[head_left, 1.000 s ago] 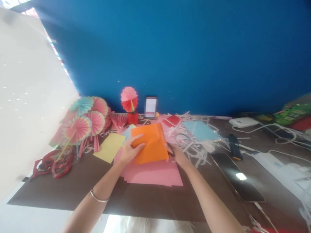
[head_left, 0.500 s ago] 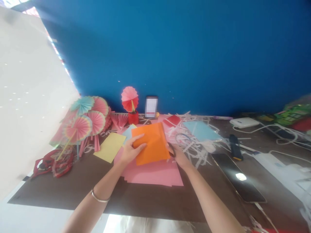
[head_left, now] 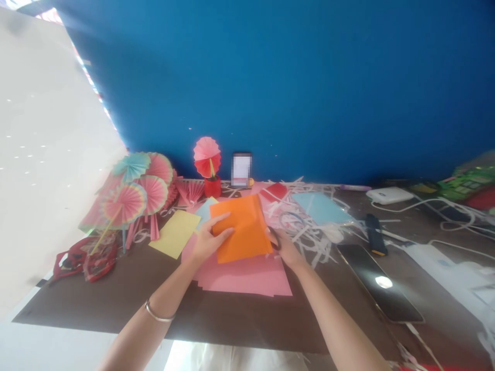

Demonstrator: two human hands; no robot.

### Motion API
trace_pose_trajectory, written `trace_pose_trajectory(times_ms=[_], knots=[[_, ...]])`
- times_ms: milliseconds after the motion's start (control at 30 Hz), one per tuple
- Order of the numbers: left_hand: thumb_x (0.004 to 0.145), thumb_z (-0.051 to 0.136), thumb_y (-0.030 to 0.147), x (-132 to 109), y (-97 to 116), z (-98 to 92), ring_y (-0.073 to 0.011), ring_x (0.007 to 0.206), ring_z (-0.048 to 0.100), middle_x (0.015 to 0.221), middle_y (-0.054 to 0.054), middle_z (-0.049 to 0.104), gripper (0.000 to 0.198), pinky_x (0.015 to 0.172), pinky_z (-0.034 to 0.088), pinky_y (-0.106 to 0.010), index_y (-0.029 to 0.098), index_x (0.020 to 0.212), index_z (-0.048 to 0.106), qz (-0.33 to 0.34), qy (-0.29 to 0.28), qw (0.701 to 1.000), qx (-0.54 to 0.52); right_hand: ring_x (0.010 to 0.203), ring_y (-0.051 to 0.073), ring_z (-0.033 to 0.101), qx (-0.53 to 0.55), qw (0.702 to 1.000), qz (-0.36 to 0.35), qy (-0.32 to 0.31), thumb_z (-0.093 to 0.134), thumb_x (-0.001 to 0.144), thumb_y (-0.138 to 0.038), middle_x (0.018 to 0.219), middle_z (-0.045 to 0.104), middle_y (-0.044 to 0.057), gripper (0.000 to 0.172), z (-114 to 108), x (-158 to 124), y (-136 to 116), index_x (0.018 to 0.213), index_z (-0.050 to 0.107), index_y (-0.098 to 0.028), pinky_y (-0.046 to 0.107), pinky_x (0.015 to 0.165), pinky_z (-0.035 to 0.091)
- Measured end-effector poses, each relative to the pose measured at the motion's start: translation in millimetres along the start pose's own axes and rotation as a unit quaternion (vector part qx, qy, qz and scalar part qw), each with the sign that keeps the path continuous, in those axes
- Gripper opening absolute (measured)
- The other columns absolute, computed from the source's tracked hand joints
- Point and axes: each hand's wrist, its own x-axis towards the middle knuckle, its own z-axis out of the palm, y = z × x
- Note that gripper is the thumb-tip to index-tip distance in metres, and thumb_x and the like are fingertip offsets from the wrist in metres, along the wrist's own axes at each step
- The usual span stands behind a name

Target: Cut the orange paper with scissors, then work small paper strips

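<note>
works on the orange paper, over the pink sheets near the middle of the table; hard to say whether resting on them or lifted a little. grasps its left side with the left hand, with thumb and forefinger a little apart on the upper face and the other fingers out of sight, presumably underneath. grips scissors, going by the dark loop, in the right hand, with fingers curled and partly hidden, right at the right edge of the orange paper. shows no blades from above, so no telling how far parted.

to cut well from here, pinch the orange paper just firmly enough to stop it slipping, without creasing its middle. place the left thumb and fingers away from the line of the blades. turn the orange paper rather than the right wrist, and favour long, smooth strokes over short snips. lift the edge slightly, so as not to nick the pink sheets. avoid snagging the white strips beyond the right hand.
</note>
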Motion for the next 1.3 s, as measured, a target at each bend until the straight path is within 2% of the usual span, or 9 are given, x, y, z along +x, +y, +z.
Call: trace_pose_trajectory(times_ms=[533, 800, 1067, 1300], knots=[[0.075, 0.064, 0.03, 1.2, 2.0, -1.9, -0.0208, 0.117, 0.051, 0.125, -0.005, 0.057, 0.038, 0.099, 0.043, -0.033, 0.023, 0.112, 0.061, 0.034, 0.009, 0.998, 0.053, 0.046, 0.013, 0.052, -0.007, 1.0, 0.005, 0.006, 0.053, 0.07, -0.059, 0.051, 0.049, -0.002, 0.041, 1.5, -0.1, -2.4, 0.065, 0.051, -0.018, 0.022, 0.037, 0.04], [0.075, 0.065, 0.032, 0.5, 3.5, -3.3, -0.0213, 0.117, 0.051, 0.126, -0.004, 0.056, 0.039, 0.1, 0.041, -0.034, 0.024, 0.112, 0.061, 0.013, 0.01, 0.999, 0.046, 0.044, 0.013, 0.051, -0.014, 1.0, -0.005, 0.007, 0.051, 0.071, -0.059, 0.048, 0.044, -0.003, 0.042, 2.3, -3.9, -7.6, 0.059, 0.047, -0.019, 0.022, 0.036, 0.038], [0.073, 0.065, 0.037, 3.4, -1.7, -3.6, -0.0216, 0.114, 0.054, 0.127, -0.005, 0.056, 0.043, 0.096, 0.045, -0.034, 0.025, 0.114, 0.06, 0.007, 0.006, 1.0, 0.025, 0.04, 0.012, 0.048, -0.022, 1.0, -0.011, 0.004, 0.051, 0.071, -0.062, 0.043, 0.042, -0.004, 0.046, 1.6, -0.4, -3.1, 0.058, 0.047, -0.019, 0.021, 0.033, 0.033], [0.072, 0.066, 0.036, 5.4, -4.8, -5.6, -0.0221, 0.113, 0.054, 0.125, -0.006, 0.057, 0.043, 0.097, 0.044, -0.034, 0.024, 0.113, 0.061, 0.016, 0.013, 0.999, 0.034, 0.038, 0.012, 0.049, -0.013, 1.0, -0.023, 0.0, 0.049, 0.073, -0.063, 0.042, 0.045, -0.004, 0.047, 0.5, 4.3, 4.9, 0.058, 0.049, -0.018, 0.022, 0.035, 0.034]])
